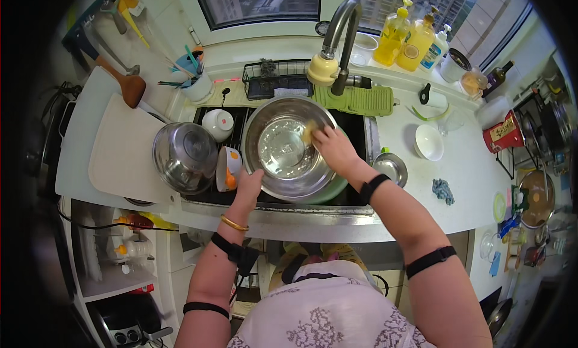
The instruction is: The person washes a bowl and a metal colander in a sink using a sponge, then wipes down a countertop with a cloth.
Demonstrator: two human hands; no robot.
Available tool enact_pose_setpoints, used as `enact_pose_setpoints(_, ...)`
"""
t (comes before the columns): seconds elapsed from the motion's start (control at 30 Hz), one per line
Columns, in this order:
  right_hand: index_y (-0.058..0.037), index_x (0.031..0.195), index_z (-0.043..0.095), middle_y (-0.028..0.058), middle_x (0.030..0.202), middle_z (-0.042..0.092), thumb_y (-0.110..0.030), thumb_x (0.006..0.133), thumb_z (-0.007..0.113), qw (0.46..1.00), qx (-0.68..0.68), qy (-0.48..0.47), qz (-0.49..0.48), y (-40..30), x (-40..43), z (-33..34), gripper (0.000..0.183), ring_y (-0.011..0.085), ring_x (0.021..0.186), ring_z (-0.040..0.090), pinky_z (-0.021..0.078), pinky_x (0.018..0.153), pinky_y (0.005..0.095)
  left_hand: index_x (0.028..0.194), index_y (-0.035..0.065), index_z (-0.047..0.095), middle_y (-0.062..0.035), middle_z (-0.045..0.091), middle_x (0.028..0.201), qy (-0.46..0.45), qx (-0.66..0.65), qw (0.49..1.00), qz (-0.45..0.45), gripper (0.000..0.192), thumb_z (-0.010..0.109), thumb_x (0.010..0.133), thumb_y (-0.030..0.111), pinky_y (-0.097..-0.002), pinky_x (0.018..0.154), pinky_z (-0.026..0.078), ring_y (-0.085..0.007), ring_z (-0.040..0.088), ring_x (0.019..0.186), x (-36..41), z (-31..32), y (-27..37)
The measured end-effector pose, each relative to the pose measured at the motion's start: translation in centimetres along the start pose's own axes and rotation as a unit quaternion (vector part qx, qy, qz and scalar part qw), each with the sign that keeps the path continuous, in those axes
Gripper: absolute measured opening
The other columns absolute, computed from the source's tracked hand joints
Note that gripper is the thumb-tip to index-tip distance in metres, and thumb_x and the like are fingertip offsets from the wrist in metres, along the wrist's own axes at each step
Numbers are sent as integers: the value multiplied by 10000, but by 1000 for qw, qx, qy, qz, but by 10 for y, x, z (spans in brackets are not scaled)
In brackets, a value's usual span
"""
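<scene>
A wide stainless steel basin (289, 185) is held over the sink, with a little water and some suds on its bottom. My left hand (248, 187) grips its near left rim. Against the inner right wall, my right hand (333, 150) presses a yellow sponge (309, 132). Part of a green basin (336, 192) shows beneath the steel one. To the left, an upturned steel bowl (185, 156) rests beside a white bowl (217, 125) and a tilted bowl with orange fruit patterns (229, 160).
The faucet (334, 45) arches over the sink's back edge, near a black wire rack (275, 77) and a green drain mat (361, 100). On the right counter (406, 208) lie a white bowl (429, 142), a small steel pan (390, 168) and a blue-grey cloth (443, 191). Cutting boards (126, 153) lie left.
</scene>
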State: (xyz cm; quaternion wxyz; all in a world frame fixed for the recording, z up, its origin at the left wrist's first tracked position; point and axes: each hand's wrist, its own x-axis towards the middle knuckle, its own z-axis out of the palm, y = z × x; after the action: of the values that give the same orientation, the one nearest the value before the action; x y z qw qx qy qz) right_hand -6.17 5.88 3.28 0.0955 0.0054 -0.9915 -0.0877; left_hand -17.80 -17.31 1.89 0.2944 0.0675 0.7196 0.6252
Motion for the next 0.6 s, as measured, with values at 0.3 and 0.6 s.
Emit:
enact_pose_setpoints(0.3,-62,1108,593,122,1201,519,-10,663,652,910,403,-48,-85,-55,8,2,451,336,1096,491,401,960,402,1206,7,480,-76,566,1097,-7,-24,1000,-14,419,504,790,44,-298,831,437,-164,549,956,9,-10,-3)
enact_pose_setpoints(0.6,-127,867,679,-35,1085,574,-177,729,587,931,108,80,-340,-12,77,-41,172,170,1068,468,382,925,312,1105,38,498,-30,520,852,-190,160,957,-147,432,508,674,30,-333,603,515,-155,556,732,4,-16,60)
